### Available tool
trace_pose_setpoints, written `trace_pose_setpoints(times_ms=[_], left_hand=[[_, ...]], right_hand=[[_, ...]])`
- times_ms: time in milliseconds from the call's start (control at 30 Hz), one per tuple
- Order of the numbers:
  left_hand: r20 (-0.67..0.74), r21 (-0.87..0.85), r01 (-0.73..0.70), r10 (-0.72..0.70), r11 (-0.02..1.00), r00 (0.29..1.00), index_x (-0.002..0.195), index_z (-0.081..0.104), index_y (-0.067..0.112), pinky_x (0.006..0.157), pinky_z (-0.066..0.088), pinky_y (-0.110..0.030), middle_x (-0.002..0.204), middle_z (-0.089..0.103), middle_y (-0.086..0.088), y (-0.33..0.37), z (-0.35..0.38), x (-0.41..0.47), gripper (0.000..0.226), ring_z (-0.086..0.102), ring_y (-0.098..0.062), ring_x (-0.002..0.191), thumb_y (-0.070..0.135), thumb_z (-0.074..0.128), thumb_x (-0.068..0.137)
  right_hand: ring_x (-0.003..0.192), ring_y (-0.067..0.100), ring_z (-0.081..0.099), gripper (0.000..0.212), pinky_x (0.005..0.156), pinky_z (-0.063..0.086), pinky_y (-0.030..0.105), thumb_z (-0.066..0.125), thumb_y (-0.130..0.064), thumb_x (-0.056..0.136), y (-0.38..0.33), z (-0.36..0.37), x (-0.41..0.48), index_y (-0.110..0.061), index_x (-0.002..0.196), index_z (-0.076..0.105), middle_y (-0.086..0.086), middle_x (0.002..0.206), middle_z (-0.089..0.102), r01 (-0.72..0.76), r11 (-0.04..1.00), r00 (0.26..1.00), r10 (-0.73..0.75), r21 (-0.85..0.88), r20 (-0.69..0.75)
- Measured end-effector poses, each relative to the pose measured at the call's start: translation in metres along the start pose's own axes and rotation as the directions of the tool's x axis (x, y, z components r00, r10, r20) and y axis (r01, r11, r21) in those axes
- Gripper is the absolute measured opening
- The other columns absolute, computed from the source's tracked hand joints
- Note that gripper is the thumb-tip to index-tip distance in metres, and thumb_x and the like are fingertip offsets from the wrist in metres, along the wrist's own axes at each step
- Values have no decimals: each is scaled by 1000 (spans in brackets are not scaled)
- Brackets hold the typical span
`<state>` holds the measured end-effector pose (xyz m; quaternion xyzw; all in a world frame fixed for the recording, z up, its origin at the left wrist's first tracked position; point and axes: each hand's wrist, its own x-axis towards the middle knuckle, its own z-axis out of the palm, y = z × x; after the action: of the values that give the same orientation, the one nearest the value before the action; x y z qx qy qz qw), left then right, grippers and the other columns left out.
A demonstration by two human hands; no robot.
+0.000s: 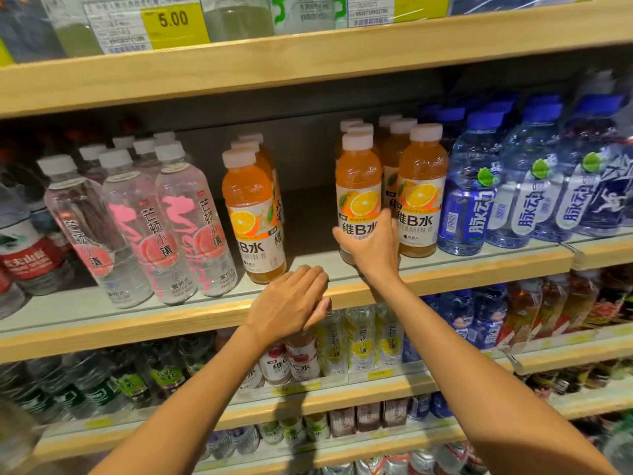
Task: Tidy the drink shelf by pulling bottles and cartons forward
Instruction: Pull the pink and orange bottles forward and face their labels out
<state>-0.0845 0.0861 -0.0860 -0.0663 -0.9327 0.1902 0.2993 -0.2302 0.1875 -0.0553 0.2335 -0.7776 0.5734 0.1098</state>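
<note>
Right hand (371, 246) grips orange bottle (358, 186) at shelf (205, 313) front edge.

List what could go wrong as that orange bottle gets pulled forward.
1. The right hand grips the orange bottle low; a quick pull could tip it.
2. The neighbouring orange bottle stands right beside it and might get knocked.
3. The shelf edge is near, so overpulling could send it off, by the left hand resting there.

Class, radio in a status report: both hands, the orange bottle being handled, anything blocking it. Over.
Left hand resting on shelf edge. Right hand gripping orange bottle, upright. Open gap on its left; nothing in front of it.
</note>
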Motion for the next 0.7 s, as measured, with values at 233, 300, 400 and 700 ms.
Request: trace_pose_setpoints(times_ms=[233,300,400,700], left_hand=[[65,-419,444,-461,792,885,101,62,13,69,49,-30,98,65,0,10,-21,16,33,62,-16,87,36,38,99],[68,-678,511,-647,529,760,105,62,15,78,49,-26,101,67,1,11,-34,33,22,63,-11,93,28,45,101],[184,-922,375,-745,94,641,112,59,15,91,48,-31,108,67,0,11,-66,70,22,63,-10,100,29,48,99],[232,-966,221,-824,-133,518,90,65,21,61,52,-18,75,72,8,29,-109,99,17,70,-6,74,25,77,79]], right_hand=[[88,2,54,63,77,43,17,84,-34,67,1,-21,-10,-24,111,39,-18,93,51,75,978,986,-103,196,135],[85,-3,55,63,73,41,11,84,-32,66,-1,-31,-13,-26,111,41,-19,93,54,65,967,974,-115,245,195],[91,5,60,64,73,46,12,86,-28,63,-8,-47,-22,-23,113,46,-10,97,61,80,956,944,-164,284,287],[81,14,65,62,67,55,32,76,-40,50,-43,-56,-80,-23,103,48,-6,87,66,82,970,926,-160,230,343]])
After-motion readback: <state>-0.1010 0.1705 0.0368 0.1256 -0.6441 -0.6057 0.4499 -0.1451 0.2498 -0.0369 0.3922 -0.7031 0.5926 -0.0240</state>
